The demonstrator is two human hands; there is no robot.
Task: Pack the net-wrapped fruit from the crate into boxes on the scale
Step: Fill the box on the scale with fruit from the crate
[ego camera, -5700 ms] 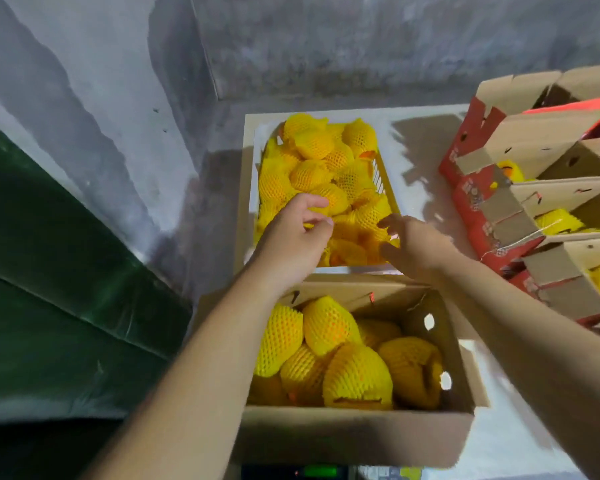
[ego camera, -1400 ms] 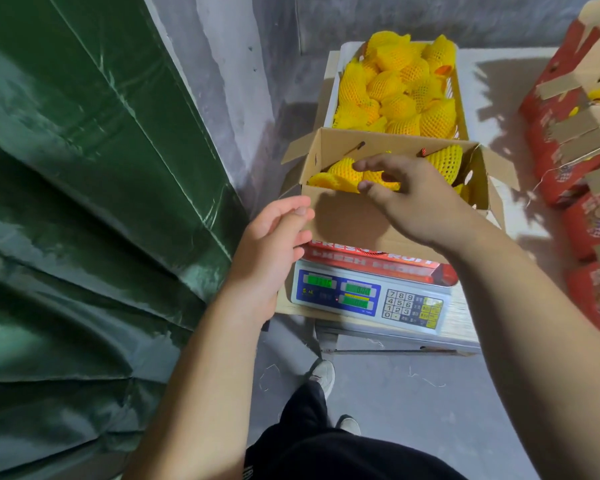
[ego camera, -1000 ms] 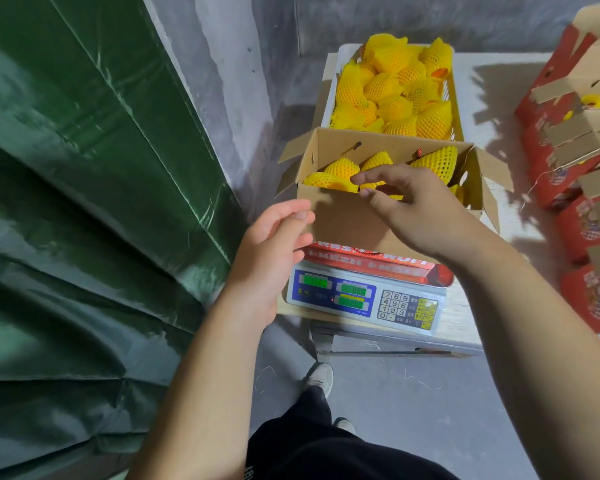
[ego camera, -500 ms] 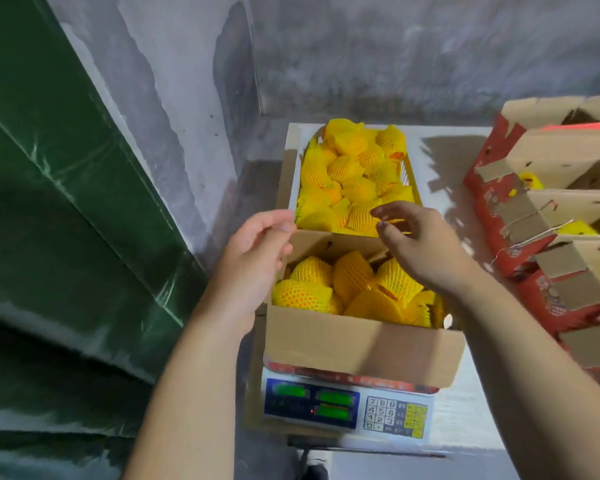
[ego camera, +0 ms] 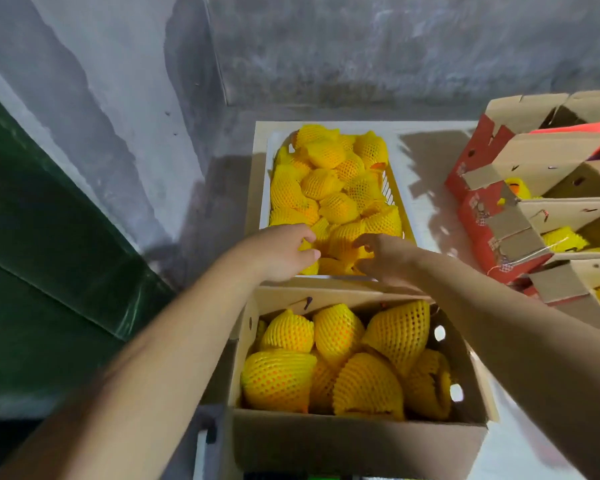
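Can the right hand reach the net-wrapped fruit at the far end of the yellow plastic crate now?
Probably yes. The right hand is already over the near end of the yellow plastic crate, and nothing covers the yellow net-wrapped fruit at the far end; the crate is open on top.

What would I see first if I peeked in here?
Bright yellow net-wrapped fruit: a heap in the yellow plastic crate at the back, more filling the open brown cardboard box in front. Both bare hands, left hand and right hand, reach over the box into the crate's near end.
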